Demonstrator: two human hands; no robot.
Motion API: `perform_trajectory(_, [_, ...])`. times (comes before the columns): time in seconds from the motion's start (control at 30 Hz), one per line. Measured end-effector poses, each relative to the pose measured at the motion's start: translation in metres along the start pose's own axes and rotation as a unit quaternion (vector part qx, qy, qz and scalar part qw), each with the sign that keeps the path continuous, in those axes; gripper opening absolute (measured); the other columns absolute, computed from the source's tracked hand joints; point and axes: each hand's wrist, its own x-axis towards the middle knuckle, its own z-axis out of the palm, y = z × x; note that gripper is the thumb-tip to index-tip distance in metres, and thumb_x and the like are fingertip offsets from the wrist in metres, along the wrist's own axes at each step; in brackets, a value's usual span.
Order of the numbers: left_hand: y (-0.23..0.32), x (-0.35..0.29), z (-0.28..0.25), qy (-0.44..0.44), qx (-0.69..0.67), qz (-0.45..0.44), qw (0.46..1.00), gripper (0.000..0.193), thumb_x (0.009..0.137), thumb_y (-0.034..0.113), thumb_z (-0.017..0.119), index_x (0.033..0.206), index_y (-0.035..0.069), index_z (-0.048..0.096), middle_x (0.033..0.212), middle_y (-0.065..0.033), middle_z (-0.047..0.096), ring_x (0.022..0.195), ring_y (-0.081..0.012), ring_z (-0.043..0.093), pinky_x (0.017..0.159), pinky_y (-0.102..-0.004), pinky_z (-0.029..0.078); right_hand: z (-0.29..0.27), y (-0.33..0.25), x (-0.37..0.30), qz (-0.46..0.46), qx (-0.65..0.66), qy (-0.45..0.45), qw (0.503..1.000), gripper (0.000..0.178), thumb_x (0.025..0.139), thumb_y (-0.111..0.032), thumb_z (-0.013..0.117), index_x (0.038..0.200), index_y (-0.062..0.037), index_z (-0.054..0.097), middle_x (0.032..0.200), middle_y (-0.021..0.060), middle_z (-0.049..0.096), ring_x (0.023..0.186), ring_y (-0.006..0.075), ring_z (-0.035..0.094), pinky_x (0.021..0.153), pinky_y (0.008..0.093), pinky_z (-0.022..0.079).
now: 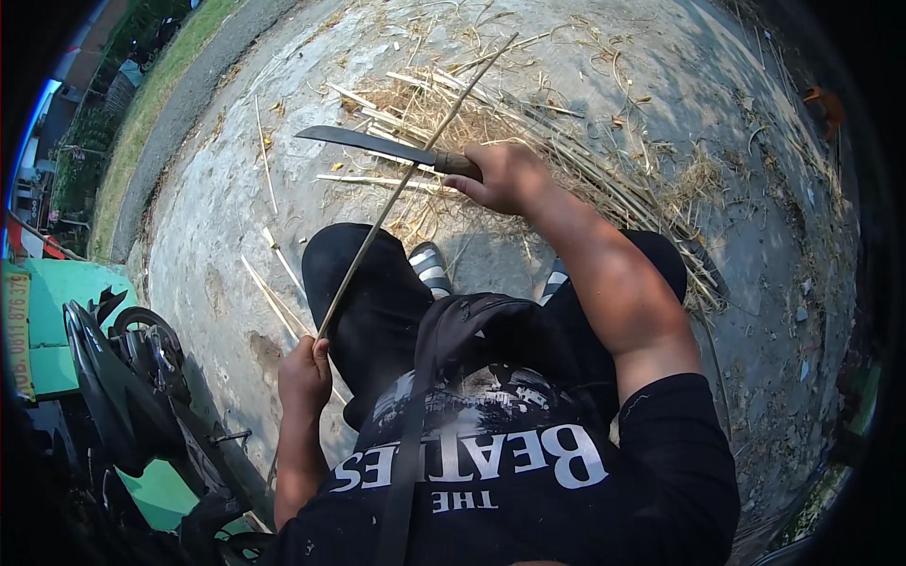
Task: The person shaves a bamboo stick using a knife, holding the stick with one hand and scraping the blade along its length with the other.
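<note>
Closed around the near end of a long thin stick [373, 231] is my left hand [307, 377], beside my left knee. The stick slants up and away to the right, past the knife. My right hand [500, 179] grips the wooden handle of a machete [363, 141], its dark blade pointing left. The blade lies across the stick around its middle and appears to touch it. Beyond the blade, a pile of split sticks and pale shavings [415, 118] covers the ground.
More long strips [604, 179] lie from the pile toward my right leg. A few loose pale sticks [274, 297] rest on the concrete ground [203, 255] at left. A parked black motorcycle [132, 396] stands at the left, by a green panel [80, 283]. Grass [156, 118] borders the far left.
</note>
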Motion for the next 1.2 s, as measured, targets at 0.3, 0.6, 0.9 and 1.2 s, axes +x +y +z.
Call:
perform_trajectory(0.3, [-0.005, 0.004, 0.011, 0.030, -0.012, 0.030, 0.999, 0.048, 0.109, 0.042, 0.044, 0.084, 0.003, 0.054, 0.070, -0.0237, 0.058, 0.069, -0.0491, 0.060, 0.059, -0.0536, 0.043, -0.013, 0.042, 0.008, 0.115, 0.088, 0.088, 0.986, 0.056, 0.096, -0.062, 0.061, 0.108, -0.0081, 0.070, 0.090, 0.0175, 0.074, 0.090, 0.0383, 0.072, 0.081, 0.0477, 0.056])
perform_trajectory(0.6, [-0.005, 0.001, 0.016, 0.037, -0.034, 0.027, 0.998, 0.047, 0.108, 0.041, 0.048, 0.083, 0.003, 0.056, 0.072, -0.0237, 0.061, 0.071, -0.0496, 0.061, 0.060, -0.0541, 0.045, -0.003, -0.013, -0.009, -0.169, -0.018, 0.000, 0.985, 0.048, 0.091, -0.059, 0.068, 0.095, -0.0109, 0.066, 0.086, 0.0154, 0.073, 0.084, 0.0392, 0.071, 0.077, 0.0496, 0.056])
perform_trajectory(0.9, [-0.015, 0.007, 0.004, -0.031, -0.072, 0.012, 0.997, 0.050, 0.108, 0.043, 0.049, 0.082, 0.001, 0.056, 0.070, -0.0238, 0.059, 0.069, -0.0488, 0.060, 0.059, -0.0517, 0.045, 0.002, 0.010, 0.007, -0.024, 0.036, 0.048, 0.998, 0.054, 0.094, -0.063, 0.061, 0.097, -0.0094, 0.065, 0.085, 0.0169, 0.072, 0.084, 0.0396, 0.072, 0.075, 0.0499, 0.056])
perform_trajectory(1.2, [-0.012, 0.019, 0.005, -0.021, -0.073, 0.041, 0.996, 0.052, 0.109, 0.044, 0.047, 0.085, -0.001, 0.060, 0.073, -0.0249, 0.063, 0.071, -0.0474, 0.063, 0.062, -0.0507, 0.047, 0.006, 0.022, 0.009, -0.031, 0.060, 0.046, 0.997, 0.049, 0.090, -0.062, 0.066, 0.095, -0.0130, 0.067, 0.082, 0.0148, 0.073, 0.081, 0.0365, 0.073, 0.073, 0.0493, 0.057])
